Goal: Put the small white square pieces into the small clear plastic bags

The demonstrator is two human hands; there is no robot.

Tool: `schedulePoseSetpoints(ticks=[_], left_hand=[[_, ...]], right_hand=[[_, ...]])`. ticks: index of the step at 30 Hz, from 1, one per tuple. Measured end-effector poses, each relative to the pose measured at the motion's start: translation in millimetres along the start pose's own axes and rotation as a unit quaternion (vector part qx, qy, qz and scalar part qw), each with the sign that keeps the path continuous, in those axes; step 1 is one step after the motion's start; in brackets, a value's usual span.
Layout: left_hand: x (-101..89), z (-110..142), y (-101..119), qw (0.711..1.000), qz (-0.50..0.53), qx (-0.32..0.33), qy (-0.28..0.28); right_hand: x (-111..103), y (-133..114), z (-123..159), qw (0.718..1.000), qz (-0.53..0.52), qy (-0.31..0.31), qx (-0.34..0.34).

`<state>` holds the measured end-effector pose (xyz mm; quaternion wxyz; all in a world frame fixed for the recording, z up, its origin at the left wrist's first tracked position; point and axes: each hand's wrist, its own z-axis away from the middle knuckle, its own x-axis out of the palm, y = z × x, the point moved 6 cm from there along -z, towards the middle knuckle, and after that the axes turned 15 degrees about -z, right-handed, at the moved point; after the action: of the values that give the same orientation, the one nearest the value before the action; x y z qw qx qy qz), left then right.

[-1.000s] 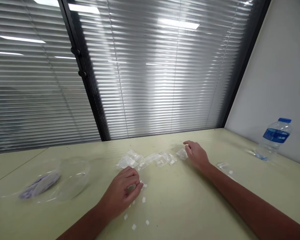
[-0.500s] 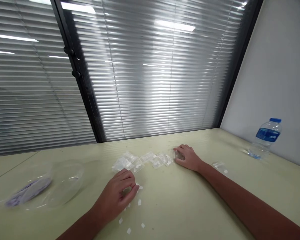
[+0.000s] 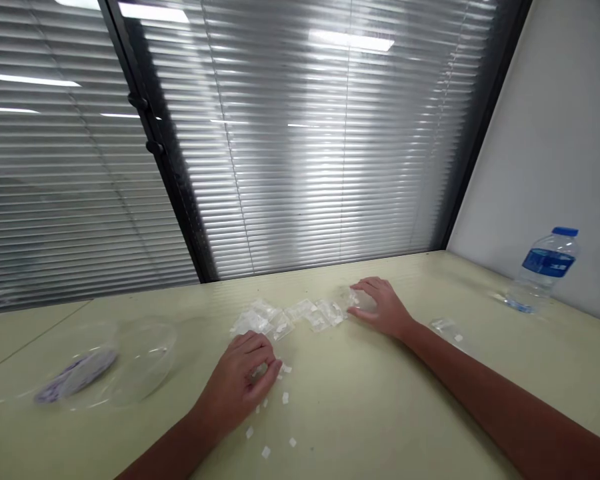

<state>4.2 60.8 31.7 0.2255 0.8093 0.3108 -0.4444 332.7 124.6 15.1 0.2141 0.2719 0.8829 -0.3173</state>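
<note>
A pale green table (image 3: pixel 380 400) is stretching along a window with slatted blinds (image 3: pixel 300 167), and a white wall (image 3: pixel 545 133) is rising on the right. A water bottle (image 3: pixel 545 273) with a blue label and cap is standing near that wall, and a clear plastic lid (image 3: pixel 145 360) is lying at the far left just beside a purple-printed packet (image 3: pixel 77 377). The person's left arm (image 3: pixel 165 447) and right arm (image 3: pixel 495 393) are reaching in from the bottom corners, both staying low over the table. The left hand (image 3: pixel 233 377) is curling downward, its fingers (image 3: pixel 260 347) drawn together around a pale scrap (image 3: pixel 260 370) that is mostly hidden under them. The right hand (image 3: pixel 383 310) is lying flatter, its fingers (image 3: pixel 370 287) slightly spread and touching a clear bag (image 3: pixel 360 300) at the end of a row of small bags (image 3: pixel 285 319). That row is running between the two hands, just beyond the left hand. Small white squares (image 3: pixel 275 413) are scattering around and below the left hand, and a lone bag (image 3: pixel 443 325) is lying to the right of the right hand.
</note>
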Motion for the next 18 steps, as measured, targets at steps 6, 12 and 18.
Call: schedulePoseSetpoints(ticks=[6, 12, 18], left_hand=[[-3.9, 0, -16, 0.997, 0.019, -0.076, 0.011], [3.0, 0, -13, 0.998, -0.030, -0.048, -0.032], [3.2, 3, -12, 0.989, -0.130, -0.066, -0.023]], right_hand=[[28, -83, 3, 0.986, -0.167, 0.014, -0.016], [76, -119, 25, 0.962, -0.243, -0.121, -0.011], [79, -108, 26, 0.956, -0.260, -0.136, 0.030]])
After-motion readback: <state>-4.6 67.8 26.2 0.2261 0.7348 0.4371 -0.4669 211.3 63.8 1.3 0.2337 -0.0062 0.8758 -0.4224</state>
